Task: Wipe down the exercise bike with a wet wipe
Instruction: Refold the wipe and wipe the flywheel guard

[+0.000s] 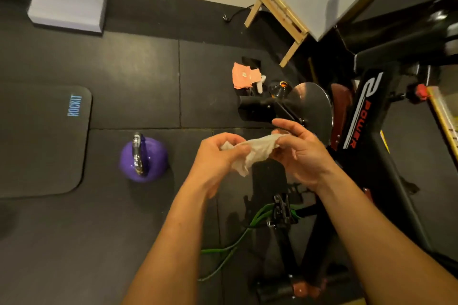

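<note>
Stretching wet wipe point(255, 150) between left hand point(218, 156), right hand point(301, 153) (both pinching) beside exercise bike point(359, 116).

- dim indoor scene under warm, yellowish light from above; the dark floor point(138, 77) soaks up most of it.
- the pale wet wipe point(255, 151) at centre is the brightest, sharpest thing.
- small glare spots on the purple kettlebell point(146, 163) and the metal flywheel point(309, 104).
- the exercise bike point(371, 156) sinks into shadow; its upper right parts look smeared.
- wide-angle distortion bends the edges; corners are soft.

crumpled cloth wet wipe point(252, 152), glossy purple kettlebell point(143, 160)
</note>
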The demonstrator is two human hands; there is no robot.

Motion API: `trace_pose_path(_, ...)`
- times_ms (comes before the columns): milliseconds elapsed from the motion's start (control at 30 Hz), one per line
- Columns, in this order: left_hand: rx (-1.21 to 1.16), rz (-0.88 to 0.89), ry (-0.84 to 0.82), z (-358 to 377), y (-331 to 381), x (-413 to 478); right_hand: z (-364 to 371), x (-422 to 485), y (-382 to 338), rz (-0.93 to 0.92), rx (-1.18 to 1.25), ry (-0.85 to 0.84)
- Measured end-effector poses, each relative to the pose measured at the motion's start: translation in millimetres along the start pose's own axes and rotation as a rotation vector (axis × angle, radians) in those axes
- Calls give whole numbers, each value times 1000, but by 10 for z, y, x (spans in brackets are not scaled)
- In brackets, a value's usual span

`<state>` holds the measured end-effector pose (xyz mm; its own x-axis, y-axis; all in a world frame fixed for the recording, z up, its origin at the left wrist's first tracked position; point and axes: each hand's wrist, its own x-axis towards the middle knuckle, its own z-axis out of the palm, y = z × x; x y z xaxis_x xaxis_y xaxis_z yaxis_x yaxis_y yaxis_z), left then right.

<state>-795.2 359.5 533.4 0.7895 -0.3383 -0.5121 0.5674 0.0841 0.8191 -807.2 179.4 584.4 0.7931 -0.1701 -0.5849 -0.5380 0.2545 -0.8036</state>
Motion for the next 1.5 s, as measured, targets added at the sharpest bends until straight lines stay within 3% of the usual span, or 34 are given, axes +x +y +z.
trace_pose_path(133,136,31,-96,-94,683,-347,231,-432,-641,-124,-30,51)
trace_pose_path(267,288,66,-240,-16,1200,-682,408,-798,-1103,-262,-216,72)
trace_pose_path(367,224,137,-240,-34,1481,-876,511,-961,-1330,-363,-348,139)
trace_pose_path(433,146,66,-270,-42,1628,-987,580,-1074,-1451,-396,-385,127)
trace_pose_path(600,-88,-123,-334,136,1783,-1274,701,-1328,-1596,-408,-129,-187)
trace_pose_path(733,-74,39,-283,265,1869,-1319,600,-1456,-1656,-436,-18,-208)
trace_pose_path(800,36,115,-228,336,1908,-1340,492,-1493,-1582,-397,74,-148)
trace_pose_path(967,101,187,-182,486,2022,-1242,419,-1562,-1333,-20,223,-98)
trace_pose_path(1133,259,253,-122,438,2157,-853,450,-1318,-1375,-119,140,108)
trace_pose_path(1333,374,319,-111,271,2653,-213,518,-750,-1706,-145,226,277)
trace_pose_path(1500,503,325,-319,349,3106,111,590,-492,-1981,-110,179,234)
